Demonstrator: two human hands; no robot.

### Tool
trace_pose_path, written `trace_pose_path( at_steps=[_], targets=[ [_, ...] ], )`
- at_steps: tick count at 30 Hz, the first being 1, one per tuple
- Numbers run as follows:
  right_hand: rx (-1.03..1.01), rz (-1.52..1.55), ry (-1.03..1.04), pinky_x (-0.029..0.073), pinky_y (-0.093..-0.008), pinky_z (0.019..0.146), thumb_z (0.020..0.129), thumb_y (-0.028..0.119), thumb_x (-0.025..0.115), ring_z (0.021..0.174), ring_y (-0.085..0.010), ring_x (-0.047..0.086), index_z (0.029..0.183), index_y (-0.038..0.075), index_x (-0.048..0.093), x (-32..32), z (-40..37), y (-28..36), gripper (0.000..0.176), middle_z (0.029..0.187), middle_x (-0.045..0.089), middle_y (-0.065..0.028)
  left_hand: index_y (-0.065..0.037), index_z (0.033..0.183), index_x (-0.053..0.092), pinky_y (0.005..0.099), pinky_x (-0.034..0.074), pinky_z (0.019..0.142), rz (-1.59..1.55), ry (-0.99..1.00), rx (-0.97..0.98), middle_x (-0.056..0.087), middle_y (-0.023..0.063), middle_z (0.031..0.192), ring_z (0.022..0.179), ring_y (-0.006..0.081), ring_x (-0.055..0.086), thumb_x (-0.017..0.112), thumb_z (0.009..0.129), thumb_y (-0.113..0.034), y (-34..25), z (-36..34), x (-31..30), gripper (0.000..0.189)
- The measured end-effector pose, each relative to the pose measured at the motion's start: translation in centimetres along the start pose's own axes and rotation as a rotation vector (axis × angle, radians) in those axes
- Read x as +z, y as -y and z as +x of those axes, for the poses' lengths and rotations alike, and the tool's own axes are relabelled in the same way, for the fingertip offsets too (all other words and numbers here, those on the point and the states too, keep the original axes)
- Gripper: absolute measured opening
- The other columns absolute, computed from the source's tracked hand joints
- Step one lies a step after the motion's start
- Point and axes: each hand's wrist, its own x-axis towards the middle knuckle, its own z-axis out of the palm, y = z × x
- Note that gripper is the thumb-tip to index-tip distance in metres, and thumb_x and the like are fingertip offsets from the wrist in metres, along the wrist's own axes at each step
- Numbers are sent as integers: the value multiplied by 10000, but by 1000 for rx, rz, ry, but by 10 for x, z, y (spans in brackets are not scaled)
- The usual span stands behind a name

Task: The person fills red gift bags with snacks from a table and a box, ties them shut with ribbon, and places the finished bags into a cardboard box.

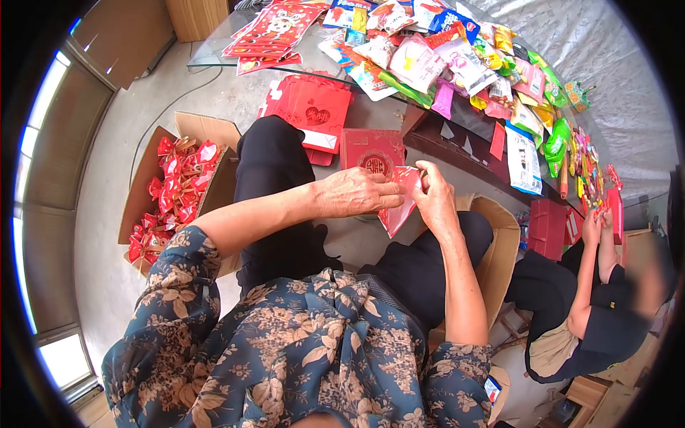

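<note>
One red pouch [401, 212], one left hand [359, 192] and one right hand [437, 201] at it, one red emblem-printed box [355, 148], one glass desk [216, 51], two cardboard cartons [504, 250] flanking the legs, one co-worker [612, 314], numerous snack packets [467, 64], overlapping, exact count not determinable, red wrapped bundles [178, 178] likewise.

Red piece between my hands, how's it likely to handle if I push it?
The red piece looks small and thin, so it's probably light and apt to bend. The pale glints on its surface suggest it may be a bit slippery.
</note>
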Motion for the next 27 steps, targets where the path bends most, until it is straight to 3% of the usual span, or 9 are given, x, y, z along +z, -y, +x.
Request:
trace_pose_path(
  at_steps=[2,4,6,9,12,17,20,23,27],
  targets=[
    [-18,41,-24,485,-350,626,772,-45,600,607,-206,574,1166,44,558,-2,-3,-3,406,685,582,-108,-48,1023,550,340,516,780,86,79,12,538,98,1072,920,239,584,607,760,-164,8,0,0,293],
    [-31,-29,-24,486,-354,630,764,-51,598,620,-213,586,1140,37,568,-9,-5,-13,387,694,592,-108,-41,971,551,335,505,793,96,111,13,493,91,927,924,241,550,602,749,-142,12,-2,-5,249],
    [-8,-106,-9,488,-358,649,760,-48,592,679,-221,610,1087,26,589,-18,-8,-16,335,746,608,-118,-35,951,549,342,503,786,55,69,-10,492,88,929,921,243,550,600,748,-131,17,-2,-6,231],
    [-88,-184,-45,493,-423,690,793,-14,584,771,-317,630,1040,41,601,-22,-16,-13,254,855,625,-145,-30,901,528,360,497,765,0,13,-26,488,90,928,914,250,546,593,751,-112,18,-2,0,182],
    [-345,-111,-203,492,-406,693,812,-32,546,777,-314,622,965,27,608,-24,-17,12,175,889,615,-149,-31,875,516,367,495,757,-39,-25,-23,486,95,928,904,254,545,610,737,-109,20,-3,7,184],
    [-266,198,139,495,-417,709,840,-12,487,794,-358,620,912,2,605,-4,-9,21,139,862,615,-194,-28,846,517,374,493,758,-150,-112,-7,491,99,936,896,262,542,637,699,-99,16,-3,11,202],
    [-220,-209,270,501,-478,776,847,24,447,881,-413,621,925,-3,625,8,-4,9,196,924,642,-225,-24,834,531,368,495,739,-105,-90,-37,493,94,920,878,259,543,619,710,-98,17,-9,11,169],
    [-150,-121,267,507,-451,747,849,19,449,839,-393,633,893,-4,632,7,6,4,189,890,645,-229,-27,820,521,366,492,736,-39,-55,-97,483,91,898,862,249,540,608,725,-107,21,-16,6,151],
    [-104,370,131,511,-274,738,877,-36,503,789,-158,649,946,-23,637,-6,20,16,151,830,663,-80,-30,807,504,363,488,730,-60,-69,-167,474,90,880,848,243,535,617,727,-100,21,-19,8,156]
  ],
)
